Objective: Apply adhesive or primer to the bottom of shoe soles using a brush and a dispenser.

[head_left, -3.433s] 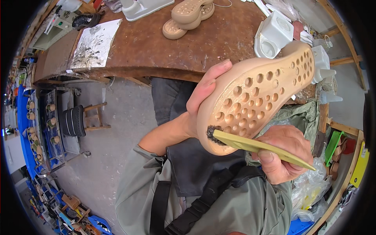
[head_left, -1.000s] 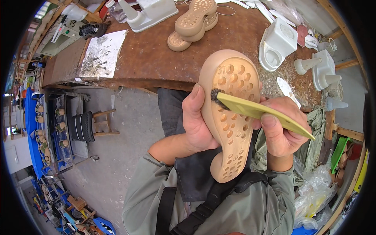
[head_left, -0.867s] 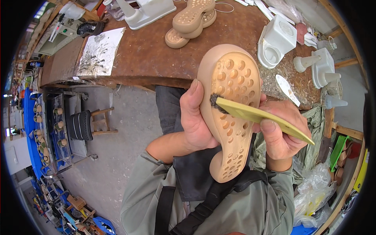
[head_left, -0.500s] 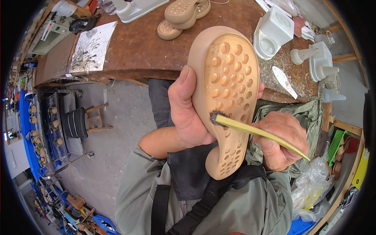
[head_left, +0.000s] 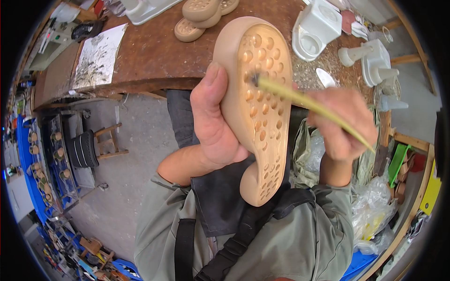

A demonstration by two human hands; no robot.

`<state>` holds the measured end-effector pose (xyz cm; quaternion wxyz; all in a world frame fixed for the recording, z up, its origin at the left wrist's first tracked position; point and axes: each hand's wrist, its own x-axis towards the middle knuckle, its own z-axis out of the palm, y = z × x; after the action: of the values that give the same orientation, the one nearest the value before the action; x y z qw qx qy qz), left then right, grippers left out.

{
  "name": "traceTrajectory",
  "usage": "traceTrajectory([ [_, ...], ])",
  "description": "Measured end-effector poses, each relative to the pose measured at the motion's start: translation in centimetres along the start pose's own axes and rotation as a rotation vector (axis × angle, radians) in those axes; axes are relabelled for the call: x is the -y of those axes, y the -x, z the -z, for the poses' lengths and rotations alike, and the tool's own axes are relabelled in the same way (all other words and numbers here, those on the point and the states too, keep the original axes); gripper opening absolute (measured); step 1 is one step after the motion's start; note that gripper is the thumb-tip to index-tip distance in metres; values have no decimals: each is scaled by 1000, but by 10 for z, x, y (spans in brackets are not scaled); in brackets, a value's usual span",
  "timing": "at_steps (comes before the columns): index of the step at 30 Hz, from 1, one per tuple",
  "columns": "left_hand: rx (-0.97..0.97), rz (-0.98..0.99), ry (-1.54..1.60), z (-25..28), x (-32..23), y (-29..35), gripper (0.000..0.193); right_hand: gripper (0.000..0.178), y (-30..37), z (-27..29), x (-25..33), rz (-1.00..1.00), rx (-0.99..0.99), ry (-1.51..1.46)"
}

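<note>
The left hand (head_left: pixel 215 126) wraps the tan shoe sole (head_left: pixel 258 107) along its nine-o'clock edge, above the lap. The right hand (head_left: pixel 342 124) pinches a yellow-green brush (head_left: pixel 309 105), bristles touching the sole's dimpled tread toward twelve o'clock. It looks light and rather stiff; grip the edges.

1. two hands: left hand (head_left: pixel 213 126), right hand (head_left: pixel 344 124)
2. one tan shoe sole (head_left: pixel 258 103) held up
3. one yellow brush (head_left: pixel 309 105)
4. two more tan soles (head_left: pixel 201 14) on the workbench (head_left: pixel 150 51)
5. one stained paper sheet (head_left: pixel 98 56)
6. one small wooden stool (head_left: pixel 110 143)
</note>
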<state>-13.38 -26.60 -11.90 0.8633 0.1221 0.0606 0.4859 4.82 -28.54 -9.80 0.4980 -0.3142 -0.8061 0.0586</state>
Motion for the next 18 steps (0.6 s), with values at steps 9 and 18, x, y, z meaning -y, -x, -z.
traceTrajectory([
  [9,-114,-167,-300,2,-11,-23,53,21,36,34,-3,-635,-636,-549],
  [18,-153,-66,-397,32,2,-16,71,21,66,19,-20,-846,-743,-757],
])
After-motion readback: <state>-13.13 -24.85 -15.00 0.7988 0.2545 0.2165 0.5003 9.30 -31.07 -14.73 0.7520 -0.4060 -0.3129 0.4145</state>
